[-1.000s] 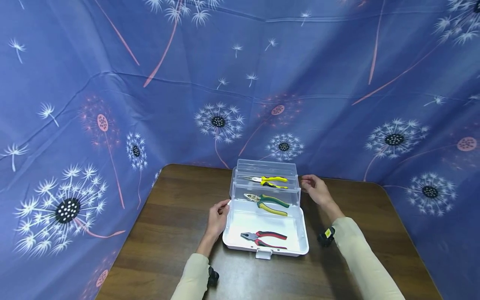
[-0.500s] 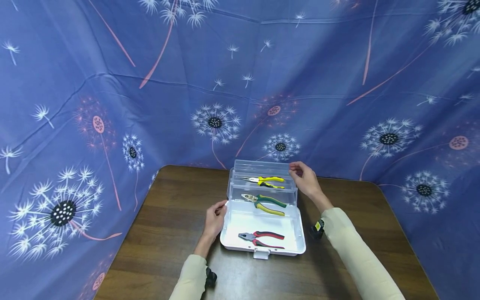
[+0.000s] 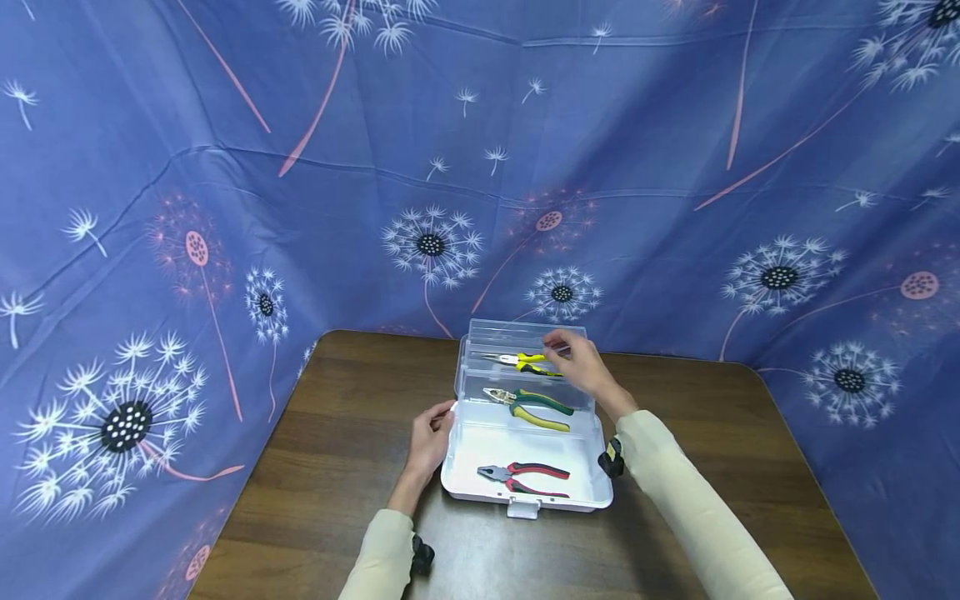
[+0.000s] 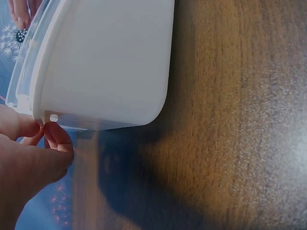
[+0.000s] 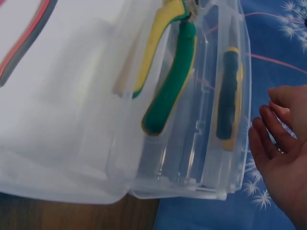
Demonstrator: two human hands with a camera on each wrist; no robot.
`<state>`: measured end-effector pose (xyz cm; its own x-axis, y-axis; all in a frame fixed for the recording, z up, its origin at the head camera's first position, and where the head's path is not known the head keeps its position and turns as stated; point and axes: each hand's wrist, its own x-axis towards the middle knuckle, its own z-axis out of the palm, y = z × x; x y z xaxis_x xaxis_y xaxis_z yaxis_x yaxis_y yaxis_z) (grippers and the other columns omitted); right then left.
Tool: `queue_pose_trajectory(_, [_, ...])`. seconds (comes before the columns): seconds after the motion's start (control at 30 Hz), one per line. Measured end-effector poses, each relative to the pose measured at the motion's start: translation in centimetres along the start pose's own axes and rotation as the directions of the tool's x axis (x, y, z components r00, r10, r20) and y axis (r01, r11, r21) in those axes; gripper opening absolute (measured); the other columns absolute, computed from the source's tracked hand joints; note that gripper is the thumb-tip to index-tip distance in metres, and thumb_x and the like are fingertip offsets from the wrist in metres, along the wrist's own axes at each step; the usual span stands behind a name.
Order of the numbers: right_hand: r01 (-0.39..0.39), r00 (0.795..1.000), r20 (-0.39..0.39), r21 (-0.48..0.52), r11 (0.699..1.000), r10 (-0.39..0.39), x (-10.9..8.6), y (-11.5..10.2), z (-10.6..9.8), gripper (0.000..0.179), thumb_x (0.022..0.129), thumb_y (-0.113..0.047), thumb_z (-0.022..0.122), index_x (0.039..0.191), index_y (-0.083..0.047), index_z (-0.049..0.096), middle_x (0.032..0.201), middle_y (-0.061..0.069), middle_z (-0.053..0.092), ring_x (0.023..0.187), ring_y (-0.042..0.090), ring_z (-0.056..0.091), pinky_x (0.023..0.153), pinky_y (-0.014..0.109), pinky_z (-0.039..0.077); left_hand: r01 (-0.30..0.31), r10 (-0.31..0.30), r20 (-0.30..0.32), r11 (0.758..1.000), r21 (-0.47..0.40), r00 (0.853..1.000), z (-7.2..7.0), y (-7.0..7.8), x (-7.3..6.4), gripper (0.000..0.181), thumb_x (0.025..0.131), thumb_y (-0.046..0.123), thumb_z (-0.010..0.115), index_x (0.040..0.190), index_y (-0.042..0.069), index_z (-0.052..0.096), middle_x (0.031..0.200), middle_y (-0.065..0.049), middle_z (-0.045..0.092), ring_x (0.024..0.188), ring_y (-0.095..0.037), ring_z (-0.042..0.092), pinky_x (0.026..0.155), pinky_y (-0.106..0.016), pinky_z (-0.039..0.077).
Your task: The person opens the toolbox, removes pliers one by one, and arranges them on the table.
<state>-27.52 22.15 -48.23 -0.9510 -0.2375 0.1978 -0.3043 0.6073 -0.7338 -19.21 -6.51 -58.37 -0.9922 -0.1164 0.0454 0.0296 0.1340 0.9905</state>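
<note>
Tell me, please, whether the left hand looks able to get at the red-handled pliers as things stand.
Probably yes: nothing covers the red-handled pliers in the white box, though the left hand holds the box and would likely have to let go first.

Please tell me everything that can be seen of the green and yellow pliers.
These pliers have a shiny metallic head and two handles, green and yellow, seemingly rubber or plastic. They lie in a clear tray, handles spread, head toward the person's left. The right hand is near but not touching.
</note>
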Motion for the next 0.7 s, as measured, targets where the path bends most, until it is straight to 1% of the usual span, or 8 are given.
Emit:
queue_pose_trajectory(0.17, [0.008, 0.997, 0.079, -0.013, 1.0, -0.007, 0.2, -0.3, 0.9, 0.027, 0.102, -0.006, 0.063, 0.126, 0.006, 0.065, 0.123, 0.021, 0.066, 0.114, 0.036, 0.062, 0.1, 0.051, 0.049, 0.012, -0.012, 0.003, 1.0, 0.007, 1.0, 0.0, 0.1, 0.0, 0.026, 0.101, -0.002, 0.058, 0.124, -0.008, 0.068, 0.109, -0.021, 0.069, 0.097, -0.026, 0.063, 0.079, -0.022, 0.049])
queue_pose_trajectory(0.23, [0.021, 0.994, 0.11, -0.047, 0.999, -0.016, 0.2, -0.4, 1.1, 0.028, 0.101, -0.006, 0.064, 0.127, 0.005, 0.065, 0.125, 0.021, 0.066, 0.116, 0.037, 0.062, 0.101, 0.053, 0.049, 0.016, -0.016, 0.003, 1.0, 0.011, 1.0, 0.0, 0.1, 0.0, 0.026, 0.101, -0.001, 0.058, 0.124, -0.008, 0.068, 0.109, -0.02, 0.069, 0.096, -0.024, 0.063, 0.08, -0.022, 0.049])
queue_pose_trajectory(0.3, [0.048, 0.99, 0.137, -0.094, 0.994, -0.035, 0.2, -0.6, 1.3, 0.029, 0.101, -0.008, 0.065, 0.128, 0.004, 0.066, 0.126, 0.02, 0.067, 0.118, 0.037, 0.061, 0.103, 0.054, 0.046, 0.025, -0.025, 0.004, 1.0, 0.015, 1.0, 0.0, 0.2, 0.0, 0.026, 0.102, -0.001, 0.057, 0.125, -0.007, 0.069, 0.11, -0.019, 0.069, 0.097, -0.022, 0.063, 0.08, -0.022, 0.049])
queue_pose_trajectory(0.4, [0.107, 0.983, 0.169, -0.169, 0.98, -0.078, 0.3, -0.8, 1.4, 0.031, 0.1, -0.009, 0.068, 0.128, 0.003, 0.067, 0.126, 0.019, 0.068, 0.117, 0.038, 0.059, 0.102, 0.057, 0.042, 0.026, -0.026, 0.006, 1.0, 0.014, 1.0, 0.0, 0.1, 0.0, 0.027, 0.102, 0.0, 0.057, 0.125, -0.006, 0.069, 0.111, -0.019, 0.069, 0.098, -0.022, 0.063, 0.081, -0.023, 0.05])
queue_pose_trajectory(0.47, [0.137, 0.978, 0.185, -0.194, 0.971, -0.101, 0.4, -1.0, 1.5, 0.03, 0.099, -0.01, 0.068, 0.127, 0.003, 0.067, 0.125, 0.018, 0.069, 0.117, 0.038, 0.059, 0.106, 0.059, 0.037, 0.031, -0.031, 0.006, 1.0, 0.007, 1.0, 0.0, 0.1, 0.0, 0.027, 0.102, 0.001, 0.057, 0.125, -0.006, 0.069, 0.112, -0.02, 0.069, 0.099, -0.023, 0.063, 0.082, -0.024, 0.05])
queue_pose_trajectory(0.57, [0.165, 0.968, 0.221, -0.2, 0.966, -0.119, 0.7, -1.2, 1.5, 0.031, 0.099, -0.009, 0.069, 0.127, 0.005, 0.067, 0.123, 0.019, 0.07, 0.116, 0.037, 0.061, 0.111, 0.06, 0.031, 0.031, -0.031, 0.005, 0.999, 0.007, 1.0, 0.0, 0.0, 0.0, 0.027, 0.102, 0.001, 0.057, 0.125, -0.007, 0.068, 0.112, -0.02, 0.069, 0.099, -0.025, 0.063, 0.083, -0.025, 0.051])
queue_pose_trajectory(0.63, [0.186, 0.958, 0.256, -0.205, 0.961, -0.131, 0.9, -1.5, 1.5, 0.031, 0.099, -0.008, 0.068, 0.127, 0.006, 0.067, 0.122, 0.019, 0.07, 0.116, 0.037, 0.062, 0.116, 0.062, 0.023, 0.038, -0.038, 0.004, 0.999, 0.01, 0.999, 0.0, 0.0, 0.1, 0.027, 0.102, 0.001, 0.057, 0.125, -0.006, 0.069, 0.112, -0.02, 0.069, 0.1, -0.024, 0.063, 0.083, -0.025, 0.051])
queue_pose_trajectory(0.7, [0.2, 0.946, 0.296, -0.217, 0.955, -0.13, 1.1, -1.7, 1.4, 0.033, 0.099, -0.008, 0.068, 0.129, 0.007, 0.066, 0.123, 0.019, 0.07, 0.116, 0.037, 0.062, 0.118, 0.062, 0.021, 0.033, -0.033, 0.003, 0.999, 0.019, 0.999, 0.0, 0.0, 0.1, 0.027, 0.102, 0.001, 0.057, 0.125, -0.006, 0.069, 0.112, -0.019, 0.069, 0.1, -0.024, 0.064, 0.084, -0.025, 0.051])
